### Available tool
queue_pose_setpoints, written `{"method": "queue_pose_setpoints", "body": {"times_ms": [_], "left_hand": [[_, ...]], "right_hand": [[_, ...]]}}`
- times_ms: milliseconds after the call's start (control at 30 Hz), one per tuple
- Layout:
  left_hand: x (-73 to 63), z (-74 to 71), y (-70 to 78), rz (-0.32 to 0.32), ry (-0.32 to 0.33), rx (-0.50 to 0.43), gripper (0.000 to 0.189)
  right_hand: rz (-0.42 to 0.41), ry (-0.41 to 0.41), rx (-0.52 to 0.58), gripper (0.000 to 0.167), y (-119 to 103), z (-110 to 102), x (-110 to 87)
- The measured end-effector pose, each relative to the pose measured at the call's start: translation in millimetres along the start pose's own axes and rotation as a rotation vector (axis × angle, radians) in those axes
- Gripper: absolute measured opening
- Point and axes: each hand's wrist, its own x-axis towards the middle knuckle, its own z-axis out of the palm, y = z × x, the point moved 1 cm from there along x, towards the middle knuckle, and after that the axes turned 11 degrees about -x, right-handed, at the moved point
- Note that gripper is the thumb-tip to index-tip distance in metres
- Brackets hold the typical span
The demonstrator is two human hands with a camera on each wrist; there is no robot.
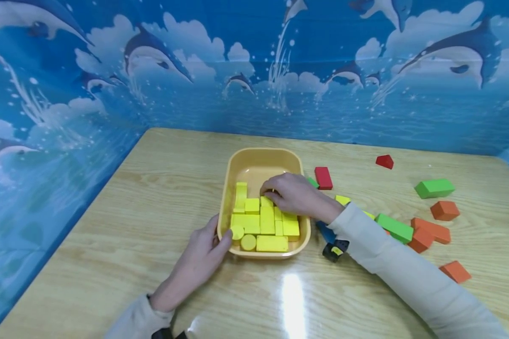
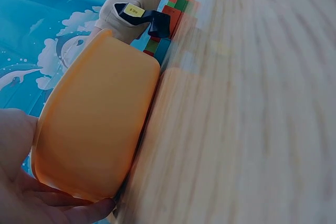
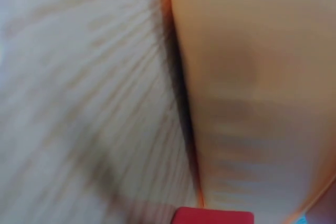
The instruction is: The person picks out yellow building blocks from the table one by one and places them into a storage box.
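Note:
A tan plastic bin stands on the table, its near part packed with yellow blocks, several rectangular and some round. My left hand grips the bin's near left side, thumb over the rim. In the left wrist view, the fingers of the left hand curl along the bin's outer wall. My right hand reaches in over the right rim, its curled fingers pinching a yellow block among the others. The right wrist view shows mostly the bin's outer wall; the hand's fingers are hidden there.
To the right on the wooden table lie a red block, a dark red block, green blocks and several orange blocks. A blue block and a yellow one lie partly under the right forearm. A dolphin-print backdrop borders the table.

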Motion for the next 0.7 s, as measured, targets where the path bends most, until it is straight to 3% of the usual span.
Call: {"method": "queue_pose_setpoints", "body": {"times_ms": [400,700], "left_hand": [[0.9,0.6,1.5,-0.009,0.001,0.018,0.047],[0.3,0.9,1.5,-0.013,0.003,0.024,0.047]], "right_hand": [[-0.048,-0.008,0.055,0.029,0.2,-0.4,0.0],[-0.054,0.009,0.037,0.028,-1.0,0.0,-1.1]]}}
